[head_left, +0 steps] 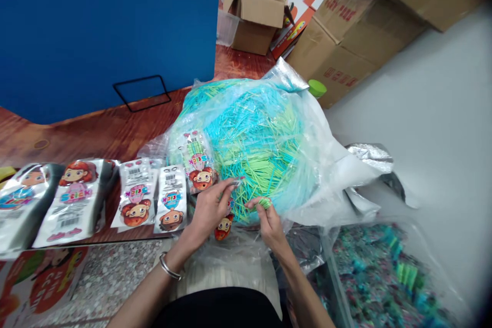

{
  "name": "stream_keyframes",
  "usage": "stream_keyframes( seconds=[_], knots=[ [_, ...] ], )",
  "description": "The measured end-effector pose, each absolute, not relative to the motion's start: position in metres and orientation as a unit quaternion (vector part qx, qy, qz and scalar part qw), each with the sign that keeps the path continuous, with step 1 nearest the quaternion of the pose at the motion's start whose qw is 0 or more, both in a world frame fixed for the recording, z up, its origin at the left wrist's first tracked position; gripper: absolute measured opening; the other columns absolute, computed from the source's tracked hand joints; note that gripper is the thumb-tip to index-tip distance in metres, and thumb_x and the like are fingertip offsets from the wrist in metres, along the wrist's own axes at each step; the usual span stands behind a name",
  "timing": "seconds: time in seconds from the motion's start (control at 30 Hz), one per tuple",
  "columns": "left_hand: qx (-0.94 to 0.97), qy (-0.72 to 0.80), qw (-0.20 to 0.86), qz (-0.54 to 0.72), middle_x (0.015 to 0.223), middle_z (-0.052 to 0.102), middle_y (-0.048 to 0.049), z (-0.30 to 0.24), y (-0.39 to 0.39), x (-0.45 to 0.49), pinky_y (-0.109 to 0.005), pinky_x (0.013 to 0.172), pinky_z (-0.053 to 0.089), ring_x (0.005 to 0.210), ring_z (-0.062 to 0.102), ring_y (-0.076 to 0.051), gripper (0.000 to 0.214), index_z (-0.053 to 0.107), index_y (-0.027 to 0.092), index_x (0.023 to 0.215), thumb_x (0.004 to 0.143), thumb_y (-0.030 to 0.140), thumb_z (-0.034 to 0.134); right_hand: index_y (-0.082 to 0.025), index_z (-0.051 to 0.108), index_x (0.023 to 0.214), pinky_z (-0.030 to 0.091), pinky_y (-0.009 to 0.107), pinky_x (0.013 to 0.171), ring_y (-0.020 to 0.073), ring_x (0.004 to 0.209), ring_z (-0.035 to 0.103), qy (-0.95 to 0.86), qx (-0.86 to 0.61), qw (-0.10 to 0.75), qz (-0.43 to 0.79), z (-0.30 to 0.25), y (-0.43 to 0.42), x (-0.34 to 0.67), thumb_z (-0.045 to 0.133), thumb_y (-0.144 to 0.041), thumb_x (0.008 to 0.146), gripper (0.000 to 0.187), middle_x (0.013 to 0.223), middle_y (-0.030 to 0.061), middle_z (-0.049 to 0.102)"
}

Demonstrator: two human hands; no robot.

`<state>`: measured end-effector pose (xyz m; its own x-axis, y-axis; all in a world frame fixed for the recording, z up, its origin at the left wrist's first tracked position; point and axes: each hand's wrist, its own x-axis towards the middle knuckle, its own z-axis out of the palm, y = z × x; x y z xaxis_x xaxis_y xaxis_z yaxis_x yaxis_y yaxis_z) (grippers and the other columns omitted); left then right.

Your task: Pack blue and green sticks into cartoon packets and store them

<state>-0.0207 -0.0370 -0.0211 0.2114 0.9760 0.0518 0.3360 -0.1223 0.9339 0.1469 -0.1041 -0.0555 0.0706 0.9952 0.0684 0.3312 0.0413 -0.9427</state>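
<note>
My left hand (209, 210) is closed on a small printed pouch (224, 226) with a red-haired cartoon figure; part of the pouch is covered by my fingers. Close by on the right, my right hand (272, 225) pinches a short bunch of green sticks (265, 203). Both hands are over the near edge of a large clear plastic bag (307, 164), heaped with thin blue and green sticks (257, 164). A pouch with green sticks inside (198, 159) lies on the bag's left side, just beyond my left hand.
Several stacks of printed pouches (77, 200) line the table's (103, 138) near edge on the left. A clear tub (334, 266) of wrapped pieces stands at lower right. Cardboard boxes (346, 25) are piled behind, beside a blue panel (107, 25) with a black wire frame (115, 92).
</note>
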Motion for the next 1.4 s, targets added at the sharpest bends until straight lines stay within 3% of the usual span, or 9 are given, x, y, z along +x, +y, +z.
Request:
stream_keyframes(
  seconds=[0.1, 0.27, 0.47, 0.67, 1.0, 1.17, 1.4],
  knots=[
    [0.675, 0.498, 0.401, 0.368, 0.094, 0.071, -0.004, -0.019, -0.04, -0.016, -0.029, 0.081, 0.048, 0.086, 0.066, -0.019, 0.021, 0.066, 0.021, 0.097, 0.086, 0.03, 0.05, -0.022, 0.05, 0.101, 0.043, 0.035, 0.093, 0.0178, 0.106, 0.055, -0.588, -0.581, 0.451, 0.336, -0.053, -0.102, 0.144, 0.032, -0.027, 0.095, 0.02, 0.107, 0.0077, 0.06],
    [0.623, 0.484, 0.481, 0.384, 0.089, 0.07, -0.0026, -0.02, -0.043, -0.008, -0.027, 0.075, 0.048, 0.082, 0.064, -0.017, 0.023, 0.064, 0.02, 0.096, 0.088, 0.034, 0.047, -0.022, 0.046, 0.104, 0.038, 0.037, 0.1, 0.0175, 0.119, 0.047, -0.622, -0.567, 0.431, 0.326, -0.054, -0.099, 0.14, 0.031, -0.023, 0.095, 0.018, 0.124, 0.0095, 0.052],
    [0.552, 0.432, 0.598, 0.387, 0.089, 0.069, -0.004, -0.023, -0.042, -0.005, -0.028, 0.077, 0.048, 0.084, 0.063, -0.017, 0.025, 0.064, 0.017, 0.094, 0.087, 0.036, 0.049, -0.022, 0.046, 0.102, 0.045, 0.035, 0.088, 0.0173, 0.098, 0.054, -0.645, -0.574, 0.413, 0.291, -0.056, -0.1, 0.139, 0.03, -0.02, 0.094, 0.017, 0.099, 0.0078, 0.055],
    [0.552, 0.395, 0.666, 0.309, 0.094, 0.071, -0.0046, -0.021, -0.028, -0.017, -0.031, 0.081, 0.049, 0.09, 0.064, -0.019, 0.031, 0.064, 0.017, 0.103, 0.085, 0.039, 0.052, -0.021, 0.043, 0.105, 0.046, 0.037, 0.085, 0.0184, 0.095, 0.052, -0.691, -0.547, 0.399, 0.255, -0.059, -0.1, 0.145, 0.029, -0.014, 0.092, 0.021, 0.098, 0.0083, 0.052],
    [0.517, 0.471, 0.617, 0.36, 0.076, 0.071, -0.001, -0.025, -0.027, -0.01, -0.024, 0.07, 0.047, 0.074, 0.063, -0.016, 0.023, 0.072, 0.017, 0.08, 0.077, 0.037, 0.061, -0.022, 0.041, 0.112, 0.048, 0.04, 0.084, 0.0196, 0.097, 0.054, -0.719, -0.518, 0.407, 0.22, -0.062, -0.101, 0.144, 0.03, -0.008, 0.089, 0.029, 0.1, 0.0087, 0.052],
    [0.497, 0.494, 0.609, 0.372, 0.06, 0.063, 0.0018, -0.036, -0.029, -0.007, -0.021, 0.057, 0.041, 0.058, 0.054, -0.011, 0.024, 0.068, 0.015, 0.068, 0.072, 0.039, 0.066, -0.023, 0.04, 0.112, 0.049, 0.042, 0.082, 0.0199, 0.096, 0.054, -0.716, -0.517, 0.418, 0.215, -0.069, -0.102, 0.141, 0.03, -0.009, 0.089, 0.029, 0.099, 0.0085, 0.052],
    [0.557, 0.475, 0.555, 0.394, 0.072, 0.064, 0.0009, -0.027, -0.025, -0.013, -0.021, 0.065, 0.042, 0.069, 0.056, -0.012, 0.021, 0.065, 0.015, 0.075, 0.077, 0.036, 0.062, -0.023, 0.041, 0.113, 0.048, 0.042, 0.085, 0.0196, 0.098, 0.055, -0.709, -0.51, 0.431, 0.228, -0.072, -0.103, 0.144, 0.029, -0.009, 0.09, 0.03, 0.101, 0.0087, 0.054]
  ],
)
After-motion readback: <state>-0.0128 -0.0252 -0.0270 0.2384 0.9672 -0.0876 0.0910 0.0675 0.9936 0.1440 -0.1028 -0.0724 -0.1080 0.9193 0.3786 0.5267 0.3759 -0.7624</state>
